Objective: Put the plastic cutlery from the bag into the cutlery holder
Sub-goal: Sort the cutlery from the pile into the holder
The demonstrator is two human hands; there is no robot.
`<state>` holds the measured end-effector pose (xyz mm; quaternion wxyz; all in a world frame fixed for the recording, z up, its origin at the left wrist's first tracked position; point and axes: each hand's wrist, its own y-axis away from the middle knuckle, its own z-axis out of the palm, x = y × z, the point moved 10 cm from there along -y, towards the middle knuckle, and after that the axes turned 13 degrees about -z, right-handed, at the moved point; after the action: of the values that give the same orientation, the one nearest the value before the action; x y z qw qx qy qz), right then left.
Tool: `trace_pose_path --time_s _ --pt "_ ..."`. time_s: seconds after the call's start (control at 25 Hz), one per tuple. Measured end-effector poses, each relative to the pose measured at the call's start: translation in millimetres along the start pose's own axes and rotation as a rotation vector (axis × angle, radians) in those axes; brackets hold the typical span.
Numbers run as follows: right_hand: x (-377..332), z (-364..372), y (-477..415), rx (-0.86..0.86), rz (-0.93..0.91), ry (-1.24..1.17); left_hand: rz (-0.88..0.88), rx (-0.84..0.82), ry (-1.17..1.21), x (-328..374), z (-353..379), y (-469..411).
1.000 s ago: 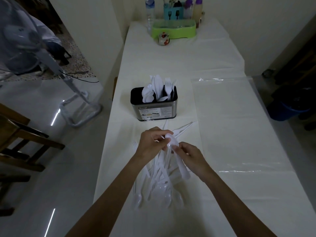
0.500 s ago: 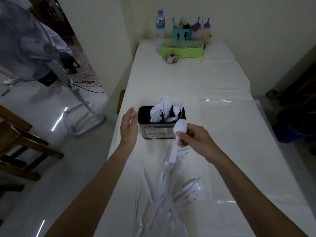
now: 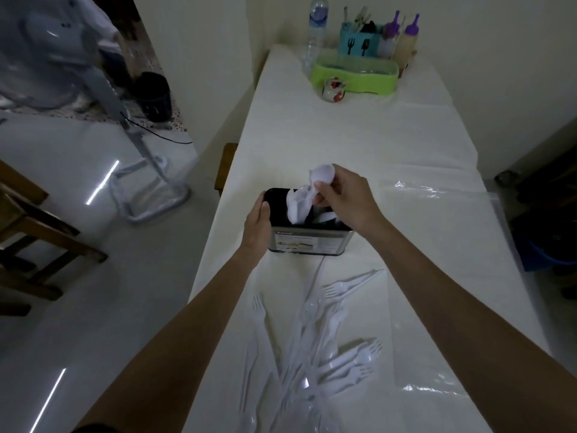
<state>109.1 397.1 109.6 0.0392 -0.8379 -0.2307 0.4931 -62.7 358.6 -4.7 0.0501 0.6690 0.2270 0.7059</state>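
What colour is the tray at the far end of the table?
Lime green. The tray shows in the head view, the only one given.

Oval black-topped metal cutlery holder (image 3: 309, 243): glossy body. White plastic forks (image 3: 335, 289) near holder: smooth. Cream table cover (image 3: 343, 135) beyond holder: matt.

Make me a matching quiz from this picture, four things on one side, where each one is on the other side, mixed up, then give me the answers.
1. left hand
2. right hand
3. loose plastic forks
4. water bottle

A. at the far end of the table
B. pinching a white spoon above the cutlery holder
C. lying on the table, on the near side of the cutlery holder
D. holding the left side of the cutlery holder

Pairs: 1-D, 2-B, 3-C, 4-A.
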Motion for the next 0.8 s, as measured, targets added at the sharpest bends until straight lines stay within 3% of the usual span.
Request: trace_pose_path --time_s 0.24,0.4,0.6,0.68,0.8 --pt "2 34 9 -0.117 -0.137 0.298 0.036 0.021 -0.04 0 3 4" --pt "-7 40 18 -0.194 -0.177 0.32 0.048 0.0 -0.052 -3 2 -2" --pt "-23 35 47 -0.108 -0.376 0.445 0.04 -0.011 -0.081 -2 4 1" --pt "-16 40 49 -0.119 -0.379 0.567 -0.022 0.045 -0.115 1 1 4" --pt "-12 42 53 -0.15 -0.323 0.573 -0.052 0.006 -0.11 2 -1 13"
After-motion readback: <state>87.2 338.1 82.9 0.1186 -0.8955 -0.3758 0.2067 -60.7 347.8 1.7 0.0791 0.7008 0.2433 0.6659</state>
